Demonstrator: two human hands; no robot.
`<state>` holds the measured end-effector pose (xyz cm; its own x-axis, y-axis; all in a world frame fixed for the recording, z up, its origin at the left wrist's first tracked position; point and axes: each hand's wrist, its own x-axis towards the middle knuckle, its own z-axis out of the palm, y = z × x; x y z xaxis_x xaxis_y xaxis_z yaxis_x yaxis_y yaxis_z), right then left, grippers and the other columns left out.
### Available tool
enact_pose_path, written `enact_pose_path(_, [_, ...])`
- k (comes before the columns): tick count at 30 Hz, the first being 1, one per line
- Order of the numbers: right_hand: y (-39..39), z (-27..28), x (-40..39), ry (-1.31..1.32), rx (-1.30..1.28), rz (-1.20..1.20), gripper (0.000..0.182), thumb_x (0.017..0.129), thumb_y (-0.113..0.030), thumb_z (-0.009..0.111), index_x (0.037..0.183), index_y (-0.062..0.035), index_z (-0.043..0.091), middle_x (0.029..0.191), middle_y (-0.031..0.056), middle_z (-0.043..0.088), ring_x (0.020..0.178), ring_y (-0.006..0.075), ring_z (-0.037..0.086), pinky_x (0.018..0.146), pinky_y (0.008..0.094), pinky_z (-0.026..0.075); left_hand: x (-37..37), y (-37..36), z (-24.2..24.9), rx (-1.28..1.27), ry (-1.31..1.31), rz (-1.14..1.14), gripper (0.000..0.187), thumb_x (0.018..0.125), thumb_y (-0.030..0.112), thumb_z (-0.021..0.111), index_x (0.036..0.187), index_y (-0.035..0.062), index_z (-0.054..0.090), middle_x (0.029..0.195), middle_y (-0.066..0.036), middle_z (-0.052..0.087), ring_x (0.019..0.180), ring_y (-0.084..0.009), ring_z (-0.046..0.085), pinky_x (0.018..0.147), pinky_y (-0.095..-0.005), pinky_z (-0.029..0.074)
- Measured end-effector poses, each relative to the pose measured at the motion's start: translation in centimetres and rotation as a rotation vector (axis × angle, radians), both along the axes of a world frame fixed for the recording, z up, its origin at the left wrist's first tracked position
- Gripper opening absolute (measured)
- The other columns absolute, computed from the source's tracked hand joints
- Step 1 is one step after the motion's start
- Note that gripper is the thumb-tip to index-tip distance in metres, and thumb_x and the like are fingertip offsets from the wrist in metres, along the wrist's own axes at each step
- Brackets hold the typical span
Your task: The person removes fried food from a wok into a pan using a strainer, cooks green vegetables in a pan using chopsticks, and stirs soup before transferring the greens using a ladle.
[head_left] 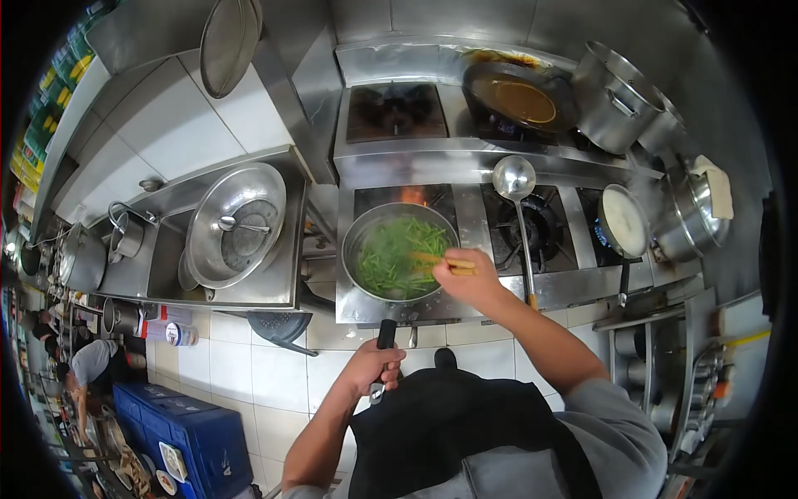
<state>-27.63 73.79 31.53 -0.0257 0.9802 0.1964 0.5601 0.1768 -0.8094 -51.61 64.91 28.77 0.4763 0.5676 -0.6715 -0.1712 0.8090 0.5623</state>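
Observation:
Chopped green vegetables (407, 245), long and thin like green beans, lie in a round metal pan (349, 270) on the front left burner, with steam over them. My left hand (371, 367) is closed around the pan's black handle (386, 334) near the stove's front edge. In my right hand (470, 281), above the pan's right rim, are wooden tongs (460, 267). Their tips reach in among the vegetables and blur in the steam. A flame (413, 195) shows behind the pan.
A long steel ladle (527, 241) lies across the burner to the right. Further right is a small pan (623, 220) of white liquid. A wok (519, 96) with brown liquid and a tall pot (611, 104) stand behind. Left is a sink with a large basin (199, 237). Another person (96, 366) works far left.

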Motion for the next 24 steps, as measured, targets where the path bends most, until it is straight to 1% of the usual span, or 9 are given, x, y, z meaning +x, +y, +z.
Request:
enact_pose_path(2, [-1.6,-0.3,-0.4,0.010,-0.021,0.085,0.023,0.081,-0.024,0.065,0.070,-0.0039,0.060,0.062,0.0165,0.061,0.057,0.0345,0.062,0.053,0.0393,0.050,-0.8,0.7,1.2,0.018,0.066,-0.069,0.021,0.089,0.009,0.063,0.074,0.0076,0.047,0.057,-0.003,0.045,0.040,-0.0145,0.043,0.041,-0.0331,0.042])
enact_pose_path(4, [-0.5,-0.8,-1.2,-0.040,0.043,0.113,0.023,0.082,-0.024,0.065,0.071,-0.0044,0.060,0.062,0.0172,0.060,0.058,0.0359,0.062,0.054,0.0412,0.050,0.5,2.9,2.6,-0.047,0.046,0.016,0.028,0.087,0.012,0.064,0.065,0.0077,0.048,0.048,-0.003,0.044,0.038,-0.0164,0.044,0.042,-0.0337,0.042])
enact_pose_path(6, [2.5,-2.1,-1.3,-0.034,0.269,0.045,0.025,0.082,-0.026,0.065,0.072,-0.0044,0.059,0.061,0.0174,0.059,0.058,0.0372,0.062,0.054,0.0436,0.050,-0.9,2.1,-1.9,0.027,-0.005,-0.059,0.025,0.087,0.010,0.063,0.067,0.0067,0.048,0.049,-0.004,0.044,0.038,-0.0160,0.045,0.041,-0.0335,0.042])
enact_pose_path(7, [3.0,-1.4,-0.9,-0.031,0.294,0.024,0.025,0.082,-0.026,0.065,0.072,-0.0044,0.059,0.061,0.0174,0.059,0.058,0.0372,0.062,0.054,0.0436,0.050,-1.0,0.7,-2.4,0.150,0.089,-0.085,0.025,0.087,0.009,0.062,0.067,0.0061,0.047,0.048,-0.005,0.043,0.038,-0.0159,0.044,0.041,-0.0327,0.041])
enact_pose_path(10, [1.0,-0.3,-1.2,-0.036,0.265,-0.050,0.026,0.083,-0.027,0.065,0.070,-0.0050,0.057,0.060,0.0168,0.059,0.058,0.0375,0.062,0.054,0.0449,0.050,-0.7,-1.8,-0.9,0.093,0.115,-0.032,0.024,0.087,0.009,0.062,0.069,0.0059,0.047,0.050,-0.005,0.043,0.039,-0.0154,0.044,0.042,-0.0322,0.041])
enact_pose_path(13, [-1.8,-1.0,-0.1,-0.111,0.238,0.125,0.024,0.082,-0.026,0.065,0.071,-0.0056,0.058,0.060,0.0159,0.059,0.057,0.0372,0.061,0.054,0.0445,0.050,-0.6,0.4,-2.0,0.109,0.062,-0.098,0.019,0.088,0.007,0.062,0.078,0.0062,0.047,0.054,-0.005,0.045,0.040,-0.0141,0.042,0.041,-0.0330,0.041])
enact_pose_path(16, [-0.6,-2.9,0.1,-0.162,0.233,0.188,0.023,0.082,-0.025,0.064,0.071,-0.0062,0.058,0.061,0.0158,0.060,0.056,0.0369,0.061,0.053,0.0444,0.050,1.2,1.8,-1.8,0.063,0.007,0.026,0.017,0.089,0.005,0.063,0.085,0.0070,0.046,0.058,-0.005,0.046,0.041,-0.0140,0.042,0.041,-0.0337,0.042])
enact_pose_path(19, [3.4,-1.6,0.4,-0.109,0.336,0.068,0.020,0.081,-0.024,0.064,0.071,-0.0067,0.059,0.062,0.0156,0.061,0.056,0.0362,0.062,0.052,0.0441,0.050,0.4,-1.4,-3.4,0.077,-0.033,-0.011,0.017,0.089,0.004,0.063,0.086,0.0067,0.046,0.058,-0.005,0.046,0.042,-0.0144,0.043,0.041,-0.0335,0.042])
enact_pose_path(24, [1.4,0.3,1.1,-0.059,0.161,-0.090,0.019,0.080,-0.023,0.064,0.071,-0.0063,0.061,0.063,0.0156,0.062,0.058,0.0358,0.063,0.052,0.0419,0.050,0.9,-0.3,-6.3,0.095,0.037,-0.040,0.019,0.089,0.005,0.063,0.083,0.0073,0.046,0.058,-0.004,0.044,0.041,-0.0141,0.041,0.040,-0.0338,0.039])
